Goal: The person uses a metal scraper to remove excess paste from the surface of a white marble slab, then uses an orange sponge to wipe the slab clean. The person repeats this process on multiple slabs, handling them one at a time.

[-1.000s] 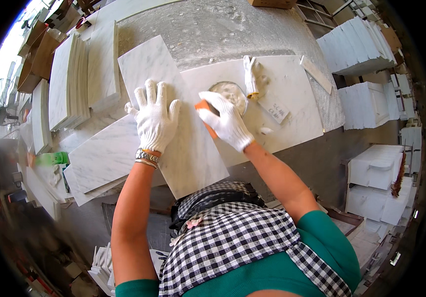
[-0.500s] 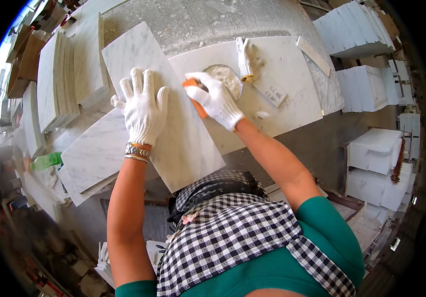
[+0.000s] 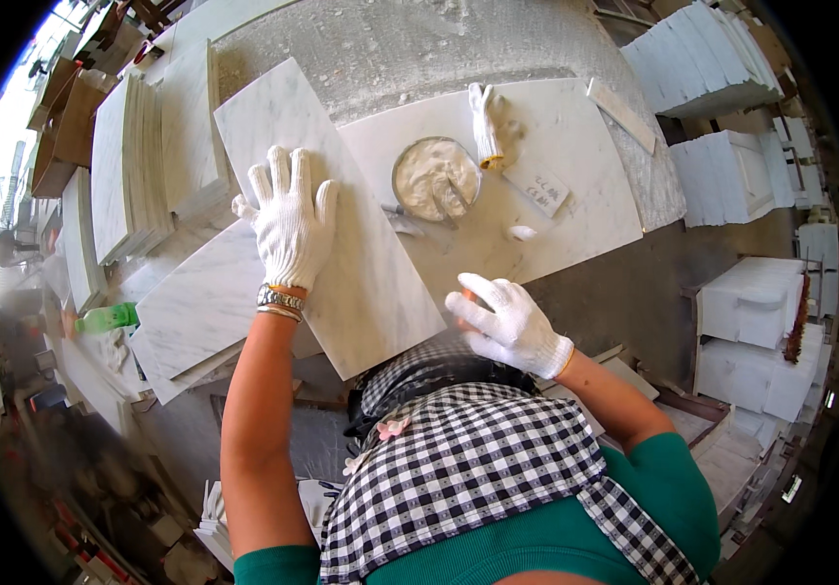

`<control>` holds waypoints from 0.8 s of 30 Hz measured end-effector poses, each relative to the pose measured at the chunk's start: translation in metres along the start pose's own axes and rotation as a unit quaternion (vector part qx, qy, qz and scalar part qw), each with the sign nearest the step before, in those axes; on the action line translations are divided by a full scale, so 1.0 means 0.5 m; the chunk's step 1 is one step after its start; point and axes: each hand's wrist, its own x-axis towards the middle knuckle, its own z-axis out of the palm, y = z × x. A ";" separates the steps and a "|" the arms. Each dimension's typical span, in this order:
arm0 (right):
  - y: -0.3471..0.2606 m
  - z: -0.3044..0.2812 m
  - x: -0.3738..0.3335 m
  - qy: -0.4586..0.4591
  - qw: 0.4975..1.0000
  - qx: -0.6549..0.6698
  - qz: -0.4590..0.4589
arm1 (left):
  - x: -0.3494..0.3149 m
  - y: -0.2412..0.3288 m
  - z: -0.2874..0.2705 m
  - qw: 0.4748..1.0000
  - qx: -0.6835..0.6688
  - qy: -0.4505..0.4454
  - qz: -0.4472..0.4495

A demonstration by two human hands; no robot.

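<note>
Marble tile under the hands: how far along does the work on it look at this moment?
Looks done: the marble tile lies flat on the slab, and the bowl of white paste is mixed. In hand: the left hand presses the tile; the right hand sits at its near corner. Left: stacked tiles wait beside.

Head-worn fisheye, close above marble slab [image 3: 342, 244]

A small white rectangular label [image 3: 537, 187] with dark handwriting lies flat on the pale surface [image 3: 575, 146] at about one o'clock. At nine o'clock, a green bottle [image 3: 108, 317] lies on its side.
</note>
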 end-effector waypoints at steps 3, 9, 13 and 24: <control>0.009 0.018 0.051 -0.034 0.993 -0.090 -0.062 | -0.001 -0.006 -0.008 1.000 0.005 -0.006 -0.009; 0.104 0.049 0.285 0.023 0.989 -0.130 -0.072 | 0.004 -0.003 -0.012 1.000 -0.017 -0.006 -0.005; 0.122 0.003 0.430 0.016 0.996 -0.048 0.074 | 0.002 0.003 -0.013 0.999 -0.051 -0.001 0.008; -0.033 -0.027 0.027 0.028 0.994 0.103 -0.007 | -0.005 -0.006 -0.025 0.999 -0.043 0.011 -0.001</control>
